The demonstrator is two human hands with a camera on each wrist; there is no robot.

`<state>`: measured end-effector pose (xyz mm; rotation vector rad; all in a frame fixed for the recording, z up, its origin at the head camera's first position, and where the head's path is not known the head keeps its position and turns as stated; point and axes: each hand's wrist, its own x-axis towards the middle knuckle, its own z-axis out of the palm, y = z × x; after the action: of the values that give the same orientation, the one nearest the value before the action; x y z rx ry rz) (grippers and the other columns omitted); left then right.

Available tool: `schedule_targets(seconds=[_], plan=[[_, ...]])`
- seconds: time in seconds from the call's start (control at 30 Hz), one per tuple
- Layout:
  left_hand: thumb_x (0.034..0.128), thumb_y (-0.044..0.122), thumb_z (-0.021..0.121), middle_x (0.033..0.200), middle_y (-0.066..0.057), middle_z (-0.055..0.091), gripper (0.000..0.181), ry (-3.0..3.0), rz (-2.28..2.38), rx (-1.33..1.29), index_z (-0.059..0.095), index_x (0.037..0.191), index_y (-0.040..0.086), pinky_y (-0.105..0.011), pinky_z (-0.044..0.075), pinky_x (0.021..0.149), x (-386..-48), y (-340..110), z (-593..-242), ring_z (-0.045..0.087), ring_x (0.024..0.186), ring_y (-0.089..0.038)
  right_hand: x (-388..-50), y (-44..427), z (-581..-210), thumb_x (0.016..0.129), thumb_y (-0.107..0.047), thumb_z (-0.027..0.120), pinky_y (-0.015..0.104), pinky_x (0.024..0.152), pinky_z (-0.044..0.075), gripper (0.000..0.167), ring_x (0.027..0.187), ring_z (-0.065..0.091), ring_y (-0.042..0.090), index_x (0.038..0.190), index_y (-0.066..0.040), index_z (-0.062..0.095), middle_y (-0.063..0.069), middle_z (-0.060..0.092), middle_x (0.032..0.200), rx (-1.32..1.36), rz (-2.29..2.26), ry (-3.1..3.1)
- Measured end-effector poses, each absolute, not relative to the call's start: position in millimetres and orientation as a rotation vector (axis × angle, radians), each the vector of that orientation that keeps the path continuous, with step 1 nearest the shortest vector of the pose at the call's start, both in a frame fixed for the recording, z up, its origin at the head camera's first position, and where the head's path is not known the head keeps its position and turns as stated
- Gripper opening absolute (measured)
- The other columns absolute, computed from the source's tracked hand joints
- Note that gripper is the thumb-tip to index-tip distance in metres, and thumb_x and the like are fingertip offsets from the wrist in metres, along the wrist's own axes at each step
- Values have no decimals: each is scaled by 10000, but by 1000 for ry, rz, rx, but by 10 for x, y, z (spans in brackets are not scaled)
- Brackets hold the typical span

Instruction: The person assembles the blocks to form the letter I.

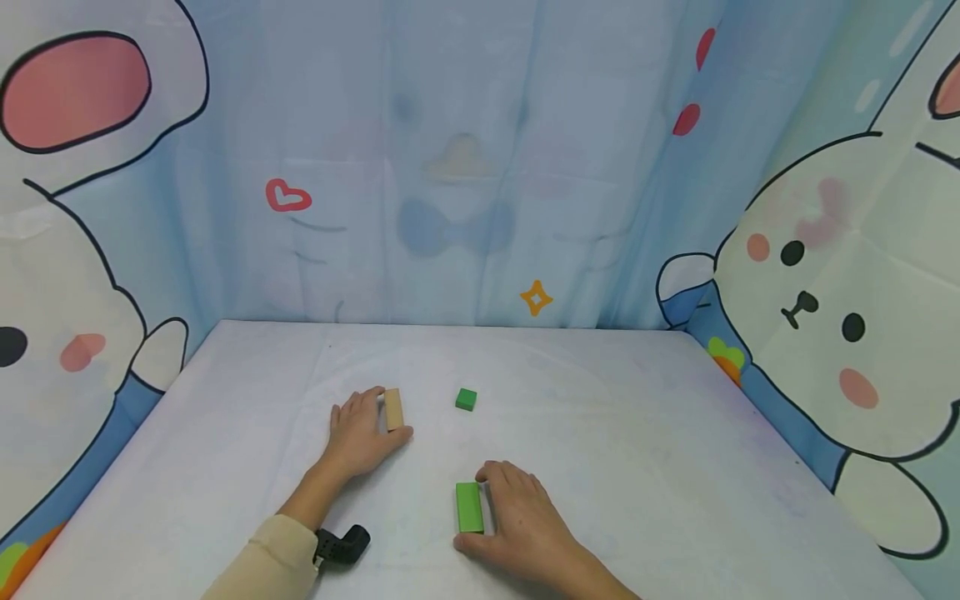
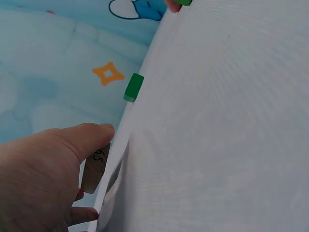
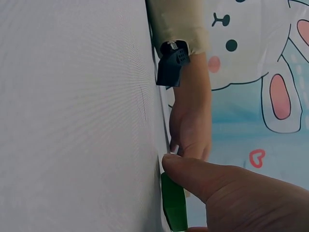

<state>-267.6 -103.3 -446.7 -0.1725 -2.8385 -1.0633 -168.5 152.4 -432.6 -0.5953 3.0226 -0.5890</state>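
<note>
On the white-covered table, my left hand (image 1: 362, 435) pinches a pale wooden block (image 1: 393, 409) lengthwise, thumb at its near end and fingers at the far end. Dark written marks show on the wooden block (image 2: 94, 169) in the left wrist view. My right hand (image 1: 523, 523) holds a light green rectangular block (image 1: 469, 507) between thumb and fingers, at its near and far ends. Only part of that green block (image 3: 174, 203) shows below the thumb in the right wrist view. A small darker green block (image 1: 466, 399) lies beyond both hands, touched by neither.
The white tablecloth (image 1: 637, 433) covers the table, whose far edge meets a blue curtain (image 1: 450, 250) printed with cartoon rabbits. On the left wrist sits a black strap with a camera (image 1: 342, 546), below a beige sleeve (image 1: 266, 562).
</note>
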Motion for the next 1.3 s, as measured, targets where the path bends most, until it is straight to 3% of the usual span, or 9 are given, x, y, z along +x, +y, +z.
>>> schedule_targets(seconds=[0.33, 0.5, 0.67, 1.3], plan=[[910, 364, 757, 1522, -284, 487, 820, -2825, -1088, -184, 399, 1523, -47, -737, 109, 1206, -2646, -975, -4455, 342, 1481, -510, -1676, 1540, -4329, 763, -558, 846, 545, 1104, 432, 739, 1170, 574, 231, 1251, -91, 545, 18, 597, 1204, -604, -577, 3026], [902, 367, 769, 1448, -260, 553, 818, -2827, -1067, -206, 415, 1515, -42, -746, 124, 1199, -2623, -928, -4456, 409, 1445, -481, -1686, 1548, -4344, 773, -552, 839, 566, 1124, 414, 730, 1252, 568, 281, 1255, -84, 555, 83, 596, 1317, -589, -588, 3015], [895, 374, 774, 1436, -254, 559, 819, -2828, -1065, -223, 420, 1515, -27, -746, 132, 1197, -2595, -881, -4465, 385, 1461, -493, -1696, 1557, -4357, 787, -555, 829, 579, 1145, 395, 712, 1316, 547, 319, 1255, -93, 557, 128, 569, 1401, -564, -583, 3004], [883, 436, 774, 1476, -232, 538, 824, -2850, -1036, -280, 447, 1494, -9, -742, 142, 1199, -2488, -730, -4453, 388, 1471, -465, -1709, 1546, -4367, 804, -563, 814, 586, 1150, 384, 660, 1331, 532, 323, 1219, -119, 558, 132, 546, 1435, -567, -566, 2998]])
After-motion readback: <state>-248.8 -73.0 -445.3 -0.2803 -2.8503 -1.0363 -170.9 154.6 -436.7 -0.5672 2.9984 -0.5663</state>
